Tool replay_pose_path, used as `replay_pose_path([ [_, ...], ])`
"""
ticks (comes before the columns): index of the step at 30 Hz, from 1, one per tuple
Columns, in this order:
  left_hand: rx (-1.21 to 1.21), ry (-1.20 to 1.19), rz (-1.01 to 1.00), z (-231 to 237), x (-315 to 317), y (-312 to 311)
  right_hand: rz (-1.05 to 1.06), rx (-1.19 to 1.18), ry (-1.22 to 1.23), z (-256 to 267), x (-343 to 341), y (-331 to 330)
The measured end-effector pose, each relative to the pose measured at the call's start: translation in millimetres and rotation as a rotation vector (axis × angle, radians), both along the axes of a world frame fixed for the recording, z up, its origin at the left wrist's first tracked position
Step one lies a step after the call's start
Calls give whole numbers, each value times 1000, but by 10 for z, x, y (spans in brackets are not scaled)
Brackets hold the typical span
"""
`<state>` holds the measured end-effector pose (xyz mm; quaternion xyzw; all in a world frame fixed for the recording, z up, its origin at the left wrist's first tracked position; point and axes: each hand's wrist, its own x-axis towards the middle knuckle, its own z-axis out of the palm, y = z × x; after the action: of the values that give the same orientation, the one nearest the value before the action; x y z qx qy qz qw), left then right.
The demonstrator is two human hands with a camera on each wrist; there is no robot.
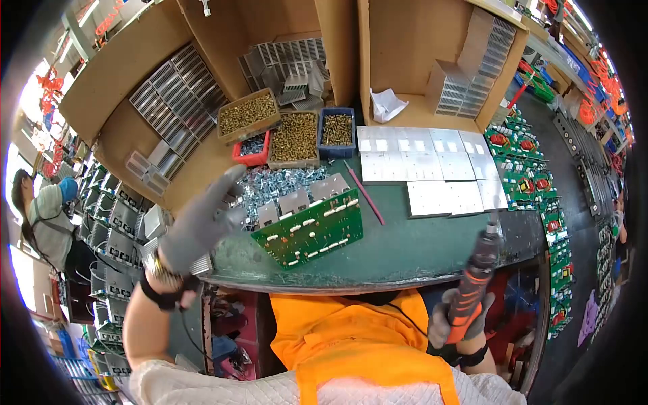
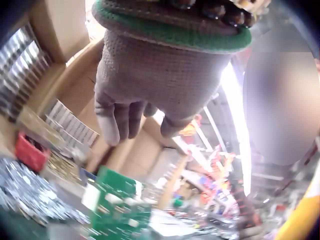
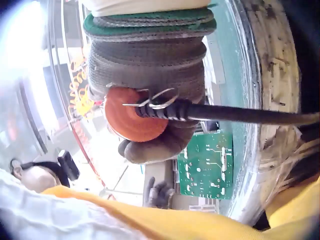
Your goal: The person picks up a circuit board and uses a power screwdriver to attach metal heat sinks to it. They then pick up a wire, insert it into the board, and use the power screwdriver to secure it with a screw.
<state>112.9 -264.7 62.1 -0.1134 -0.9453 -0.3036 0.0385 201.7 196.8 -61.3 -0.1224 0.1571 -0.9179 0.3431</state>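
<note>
1. Hovering at the left of the green tabletop (image 1: 398, 253), the left hand (image 1: 202, 226), in a grey knitted glove, has its fingers relaxed and mostly extended, holding nothing
2. Just right of it lies a loose heap of silvery-blue small metal parts (image 1: 280, 182), with a small red plastic bin (image 1: 252, 150) at its far side
3. The green rectangular circuit board (image 1: 310, 233) is near the front edge of the tabletop, tilted, its white-marked face toward the person; three flat silver metal pieces (image 1: 293, 202) stand along its far edge
4. Beyond the heap, a blue plastic bin (image 1: 337, 131) holds small brass-coloured parts
5. A thin pink stick (image 1: 365, 194) lies right of the board, apart from it
6. Farther right, flat silver metal plates (image 1: 428, 197) lie in rows
7. The right hand (image 1: 442, 320), also grey-gloved, has its fingers curled firmly round a black-and-orange power screwdriver (image 1: 474, 277), which points away from the person, nose upward in the head view
</note>
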Motion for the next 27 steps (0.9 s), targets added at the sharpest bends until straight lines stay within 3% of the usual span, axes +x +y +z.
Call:
replay_pose_path([
  [2, -112, -101, 2, -166, -361, -297, 24, 4, -8, -96, 100, 45],
  [4, -282, -258, 31, -273, -771, -297, 76, -241, -271, -191, 173, 58],
  [5, -345, -313, 54, -295, -1012, -233, 49, -42, -256, -268, 162, 78],
  [6, -401, -199, -60, -447, -1296, -248, 32, 154, -216, -220, 93, 26],
  [7, -452, -73, -170, -629, -1595, -258, 83, 169, -242, -207, 33, 6],
  [9, -394, -137, -164, -843, -2044, -19, 126, 183, -269, -171, -28, -31],
  [13, -467, -106, -159, -1131, -2249, 378, 109, 294, -221, -82, -14, 5],
  [16, -496, -264, -185, -1194, -2497, 409, 117, 261, -221, -60, -33, 29],
  [19, -620, -283, -137, -1170, -2502, 410, 111, 235, -245, 32, -96, -2],
  [26, -530, -98, -97, -932, -2191, 387, 64, 255, -226, 236, -162, -227],
  [27, -482, -99, 26, -822, -2130, 425, 86, 297, -229, 256, -157, -212],
])
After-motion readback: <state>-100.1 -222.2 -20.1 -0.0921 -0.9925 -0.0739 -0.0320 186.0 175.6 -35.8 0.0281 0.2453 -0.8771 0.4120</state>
